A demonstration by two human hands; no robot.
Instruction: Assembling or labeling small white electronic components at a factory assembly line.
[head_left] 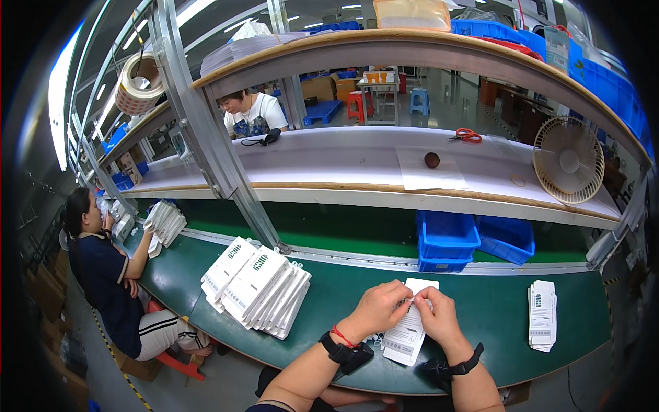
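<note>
Both my hands meet over a white printed flat package (405, 338) lying on the green table (484, 295) in front of me. My left hand (379, 307) has its fingers pinched together near the package's upper end. Close beside it, my right hand (440, 314) is closed the same way, thumb and fingertips pressed together. What sits between the fingertips is too small to make out. Some small white bits (375, 338) lie next to the package, partly behind my left wrist. Dark bands circle both wrists.
Left of my hands stands a large pile of similar white packages (264, 292); a smaller stack (542, 317) lies at the right. Blue bins (446, 237) sit beneath a shelf holding red-handled scissors (467, 136) and a round slatted basket (570, 161). A co-worker (103, 275) sits at the left.
</note>
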